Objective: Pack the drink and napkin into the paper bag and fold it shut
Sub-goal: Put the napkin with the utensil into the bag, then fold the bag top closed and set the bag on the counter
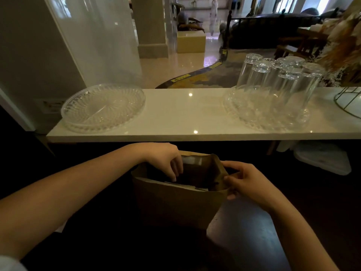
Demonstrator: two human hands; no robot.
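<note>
Two bare forearms are seen, uncovered from elbow to wrist. No rings, watch or bracelet are visible on the left hand (pixel 166 161) or the right hand (pixel 248 180). A pale, light-grey sleeve edge (pixel 9 264) is glimpsed well below and left of the left hand, at the upper arm.

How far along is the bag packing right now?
Something pale already lies inside the open paper bag; whether the drink is in, I cannot tell. The left hand reaches into the mouth while the right hand holds the rim. Folding the top shut remains.
</note>
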